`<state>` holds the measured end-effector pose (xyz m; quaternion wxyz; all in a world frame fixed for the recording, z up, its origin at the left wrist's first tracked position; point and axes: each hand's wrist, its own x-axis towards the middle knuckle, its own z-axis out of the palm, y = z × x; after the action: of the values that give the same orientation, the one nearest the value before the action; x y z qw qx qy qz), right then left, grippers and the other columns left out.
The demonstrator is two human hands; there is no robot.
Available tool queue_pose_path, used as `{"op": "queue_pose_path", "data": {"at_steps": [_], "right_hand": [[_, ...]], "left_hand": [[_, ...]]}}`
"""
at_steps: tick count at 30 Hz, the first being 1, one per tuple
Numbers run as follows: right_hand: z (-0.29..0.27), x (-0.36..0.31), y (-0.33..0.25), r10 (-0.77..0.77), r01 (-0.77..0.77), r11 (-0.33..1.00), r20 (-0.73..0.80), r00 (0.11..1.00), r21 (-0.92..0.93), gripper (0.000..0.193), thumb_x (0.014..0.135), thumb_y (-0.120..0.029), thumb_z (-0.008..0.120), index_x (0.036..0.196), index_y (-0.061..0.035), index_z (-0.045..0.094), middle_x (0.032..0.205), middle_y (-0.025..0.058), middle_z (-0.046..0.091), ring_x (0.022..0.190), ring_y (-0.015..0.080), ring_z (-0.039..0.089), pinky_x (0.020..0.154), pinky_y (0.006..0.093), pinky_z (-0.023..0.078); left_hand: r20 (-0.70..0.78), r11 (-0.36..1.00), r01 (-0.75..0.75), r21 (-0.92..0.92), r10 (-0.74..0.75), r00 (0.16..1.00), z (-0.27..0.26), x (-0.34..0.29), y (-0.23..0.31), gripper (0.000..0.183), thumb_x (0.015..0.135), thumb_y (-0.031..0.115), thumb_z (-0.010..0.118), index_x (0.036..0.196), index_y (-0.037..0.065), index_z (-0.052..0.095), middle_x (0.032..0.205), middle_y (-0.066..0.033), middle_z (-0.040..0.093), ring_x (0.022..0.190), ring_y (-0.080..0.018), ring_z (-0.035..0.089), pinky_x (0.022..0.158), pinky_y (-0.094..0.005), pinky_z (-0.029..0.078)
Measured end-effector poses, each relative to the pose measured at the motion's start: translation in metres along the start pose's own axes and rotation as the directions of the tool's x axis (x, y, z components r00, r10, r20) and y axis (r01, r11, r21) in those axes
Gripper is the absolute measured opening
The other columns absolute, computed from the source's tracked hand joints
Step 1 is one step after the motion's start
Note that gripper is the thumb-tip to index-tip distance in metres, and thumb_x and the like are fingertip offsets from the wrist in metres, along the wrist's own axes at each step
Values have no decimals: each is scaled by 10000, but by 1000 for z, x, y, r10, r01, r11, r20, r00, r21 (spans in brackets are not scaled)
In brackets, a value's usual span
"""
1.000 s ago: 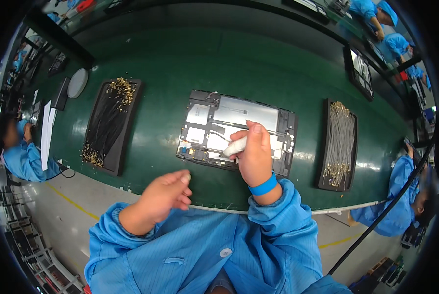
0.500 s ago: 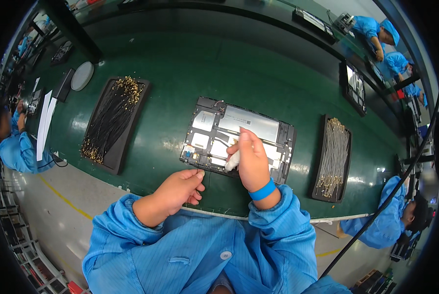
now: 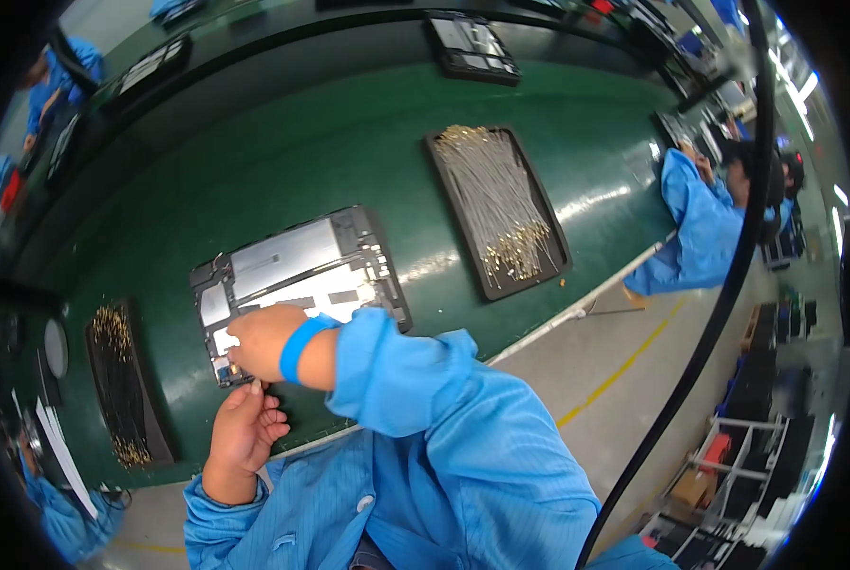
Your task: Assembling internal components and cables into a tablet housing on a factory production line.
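An opened tablet (image 3: 287, 256) lies on the green bench with its battery, boards and dark frame exposed. My right hand (image 3: 268, 342), with a blue band at the wrist, reaches over its near left corner. The fingers are bent down toward a small circuit board there, and what they hold is hidden. My left hand (image 3: 243, 427) is closed in a pinch at the tablet's near edge, thumb tip against finger. Whatever is in that pinch is too fine to make out. The two hands' fingertips are close together.
A dark tray (image 3: 560, 256) of grey cables (image 3: 496, 195) with gold ends lies to the right. At the left is another tray (image 3: 154, 413), of black cables (image 3: 119, 385). A second opened tablet (image 3: 472, 46) lies at the back. A co-worker's blue sleeve (image 3: 686, 209) shows at the right.
The view has swung to the right. My right hand has moved from the tablet's near middle to its near left corner, beside my left hand. The white object it held no longer shows.
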<state>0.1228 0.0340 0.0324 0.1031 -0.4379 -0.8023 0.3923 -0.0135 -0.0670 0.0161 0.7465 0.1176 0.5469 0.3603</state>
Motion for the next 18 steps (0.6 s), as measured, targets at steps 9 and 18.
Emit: {"op": "queue_pose_path", "data": {"at_steps": [9, 18], "right_hand": [[-16, -5, 11, 182, -189, 968, 58, 982, 167, 140, 705, -137, 551, 801, -63, 622, 806, 131, 606, 770, 278, 587, 668, 368, 464], [-122, -160, 135, 538, -568, 774, -765, 354, 282, 329, 793, -260, 496, 981, 3, 558, 921, 184, 579, 853, 294, 565, 735, 332, 437]], "left_hand": [[172, 996, -13, -83, 27, 985, -7, 4, 0, 279, 894, 261, 385, 982, 23, 503, 810, -107, 603, 647, -215, 612, 544, -340, 529], [362, 969, 45, -245, 48, 931, -31, 13, 0, 464, 901, 389, 272, 1063, 9, 481, 936, -164, 582, 823, -306, 589, 693, -444, 499]]}}
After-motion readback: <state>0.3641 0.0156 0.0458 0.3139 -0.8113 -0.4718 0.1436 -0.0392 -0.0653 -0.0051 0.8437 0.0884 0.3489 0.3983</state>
